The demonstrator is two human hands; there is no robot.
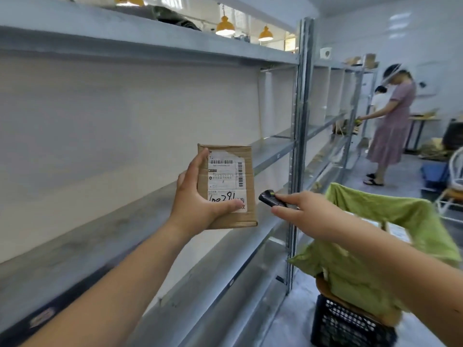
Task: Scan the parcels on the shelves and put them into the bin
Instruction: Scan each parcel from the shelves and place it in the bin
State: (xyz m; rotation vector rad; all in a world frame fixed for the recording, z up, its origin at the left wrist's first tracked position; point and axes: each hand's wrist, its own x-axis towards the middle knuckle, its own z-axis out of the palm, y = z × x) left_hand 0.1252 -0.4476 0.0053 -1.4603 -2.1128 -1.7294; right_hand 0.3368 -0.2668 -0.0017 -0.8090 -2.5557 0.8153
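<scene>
My left hand (198, 199) grips a small brown cardboard parcel (246, 171), upright in front of the grey shelves (100, 236), its white barcode label facing me. The thumb lies across the label's lower edge. My right hand (303, 211) holds a small black scanner (269, 197) just right of the parcel's lower corner, its tip pointing at the label. To the right and below stands the bin, a green cloth bag (363, 266) with an open mouth, resting on a dark plastic crate (350, 324).
Grey metal shelving runs along the left wall, with an upright post (299, 146) past the parcel. A person in a pink dress (393, 126) works at the far shelves. A white chair (453, 186) and boxes stand at the right.
</scene>
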